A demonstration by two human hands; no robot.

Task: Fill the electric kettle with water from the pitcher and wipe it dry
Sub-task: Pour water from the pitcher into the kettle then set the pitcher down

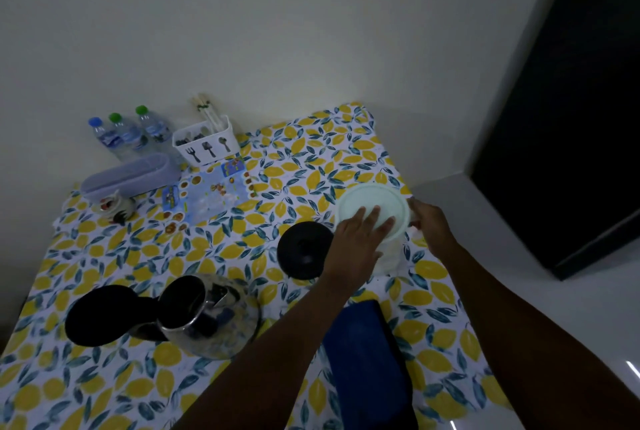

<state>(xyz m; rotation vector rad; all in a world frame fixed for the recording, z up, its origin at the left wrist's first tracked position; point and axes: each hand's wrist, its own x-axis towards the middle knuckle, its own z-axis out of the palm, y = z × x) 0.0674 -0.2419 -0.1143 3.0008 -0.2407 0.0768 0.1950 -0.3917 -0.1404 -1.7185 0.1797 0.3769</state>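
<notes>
A glass electric kettle [211,318] stands near the table's front left with its black lid [100,315] swung open to the left. Its round black base [303,251] lies apart, further back. A white pitcher [375,208] with a pale green lid stands at the right. My left hand [356,239] lies flat on the pitcher's lid, fingers spread. My right hand [431,221] is closed around the pitcher's handle on its right side. A folded blue cloth [367,360] lies near the front edge, between my forearms.
The table [104,377] wears a lemon-print cover. At the back stand three water bottles [128,135], a white cutlery holder [206,142], a lilac container [128,175], a small patterned cup [114,208] and a leaflet [207,195]. The table's right edge meets a white floor.
</notes>
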